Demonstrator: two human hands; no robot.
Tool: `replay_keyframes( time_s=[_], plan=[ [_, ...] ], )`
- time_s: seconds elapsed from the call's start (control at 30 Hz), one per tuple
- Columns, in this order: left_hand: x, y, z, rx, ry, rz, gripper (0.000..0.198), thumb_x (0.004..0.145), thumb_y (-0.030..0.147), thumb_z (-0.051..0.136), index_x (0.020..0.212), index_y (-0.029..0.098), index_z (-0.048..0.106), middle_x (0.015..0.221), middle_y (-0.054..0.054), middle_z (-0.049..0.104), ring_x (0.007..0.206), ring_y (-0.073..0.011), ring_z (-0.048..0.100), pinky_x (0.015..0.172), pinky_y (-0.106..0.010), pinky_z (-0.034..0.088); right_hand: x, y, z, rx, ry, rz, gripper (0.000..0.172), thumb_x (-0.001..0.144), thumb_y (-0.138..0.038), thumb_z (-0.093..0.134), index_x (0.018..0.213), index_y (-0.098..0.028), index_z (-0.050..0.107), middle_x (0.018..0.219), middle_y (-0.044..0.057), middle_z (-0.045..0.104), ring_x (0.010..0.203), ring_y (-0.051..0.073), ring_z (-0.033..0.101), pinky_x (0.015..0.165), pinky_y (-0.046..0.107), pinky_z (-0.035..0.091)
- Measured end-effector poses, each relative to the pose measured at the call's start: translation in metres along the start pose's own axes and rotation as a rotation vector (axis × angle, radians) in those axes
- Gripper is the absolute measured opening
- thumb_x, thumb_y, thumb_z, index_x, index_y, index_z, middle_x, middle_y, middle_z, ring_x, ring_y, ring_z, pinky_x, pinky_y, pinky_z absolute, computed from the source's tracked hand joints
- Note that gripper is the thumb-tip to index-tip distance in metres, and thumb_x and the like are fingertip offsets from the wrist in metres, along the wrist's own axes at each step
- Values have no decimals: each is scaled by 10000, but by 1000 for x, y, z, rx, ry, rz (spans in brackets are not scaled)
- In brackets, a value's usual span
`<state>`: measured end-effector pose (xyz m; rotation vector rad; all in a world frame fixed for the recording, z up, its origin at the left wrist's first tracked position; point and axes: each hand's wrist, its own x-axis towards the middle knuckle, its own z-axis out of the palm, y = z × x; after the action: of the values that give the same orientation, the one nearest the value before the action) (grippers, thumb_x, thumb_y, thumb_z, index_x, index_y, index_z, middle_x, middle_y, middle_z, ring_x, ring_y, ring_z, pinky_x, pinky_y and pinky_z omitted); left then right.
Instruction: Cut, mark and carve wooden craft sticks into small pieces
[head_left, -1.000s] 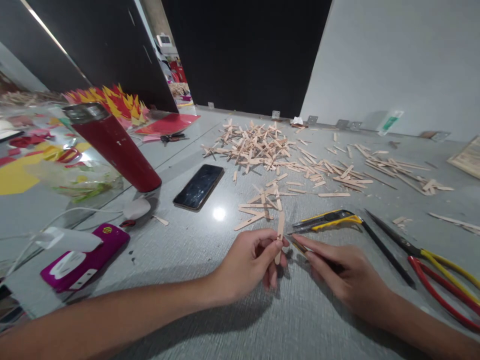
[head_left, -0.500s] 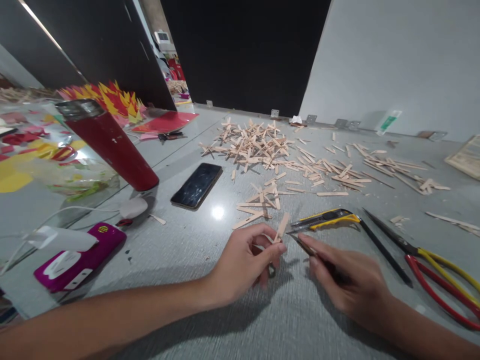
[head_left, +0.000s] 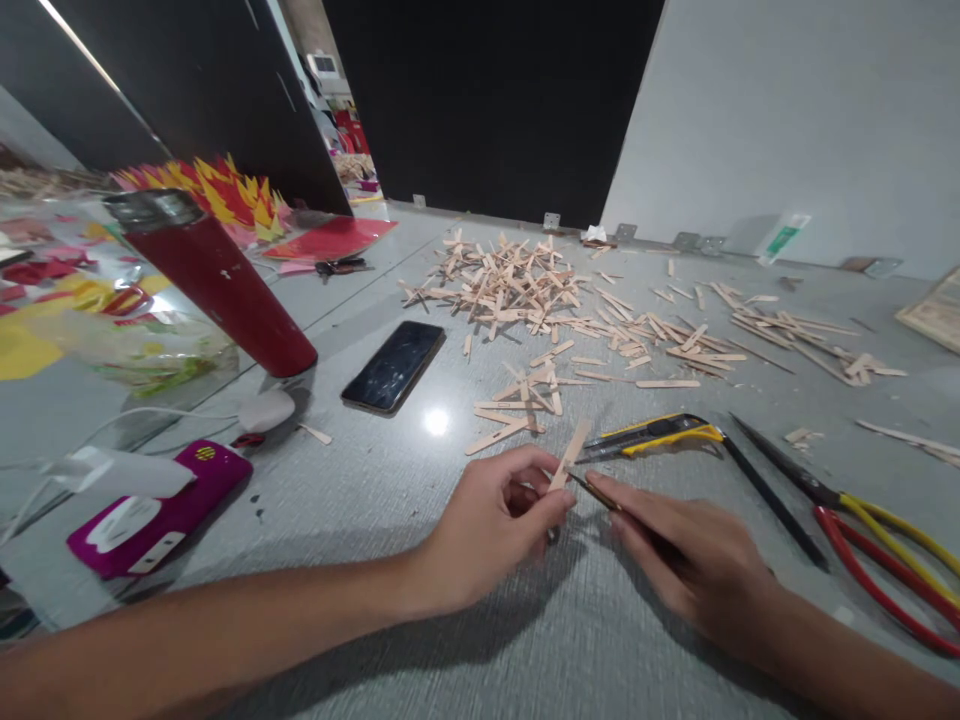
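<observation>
My left hand [head_left: 491,525] pinches a short wooden craft stick [head_left: 570,452] between thumb and fingers, holding it tilted just above the grey table [head_left: 375,490]. My right hand [head_left: 686,560] grips a thin dark pen-like tool [head_left: 592,490] whose tip touches the lower end of the stick. A yellow utility knife [head_left: 652,436] lies just beyond both hands. A small cluster of cut sticks [head_left: 521,405] rests in front of my left hand.
A large pile of sticks [head_left: 510,280] spreads across the far table. A black phone [head_left: 395,365], a red flask [head_left: 214,280] and a magenta device [head_left: 154,505] sit to the left. Red-and-yellow pliers [head_left: 877,545] and a black rod [head_left: 772,500] lie at right.
My left hand has turned the stick from nearly upright to leaning right. The tool tip in my right hand has stayed at the stick's lower end.
</observation>
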<state>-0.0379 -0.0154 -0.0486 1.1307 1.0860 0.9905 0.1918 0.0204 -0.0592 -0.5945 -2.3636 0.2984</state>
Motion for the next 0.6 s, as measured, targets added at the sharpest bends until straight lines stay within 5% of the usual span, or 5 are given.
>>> replay_keyframes(
  time_s=[0.3,0.6],
  plan=[
    [0,0,-1,60,27,48,178,987,317,655,972,141,673,765,-3,663,527,-70,572,482,-176,415,-2,1,1,-65,-59,-8,491,1079,-102,459,1561,-193,472,1106,158,835,850,236,838,623,281,636],
    [-1,-1,1,40,53,-3,207,966,334,664,857,160,637,745,-5,669,509,-78,551,484,-193,417,-2,3,0,-7,-102,10,426,1067,-104,480,1484,-150,551,1094,141,842,861,210,838,669,251,644]
  ],
)
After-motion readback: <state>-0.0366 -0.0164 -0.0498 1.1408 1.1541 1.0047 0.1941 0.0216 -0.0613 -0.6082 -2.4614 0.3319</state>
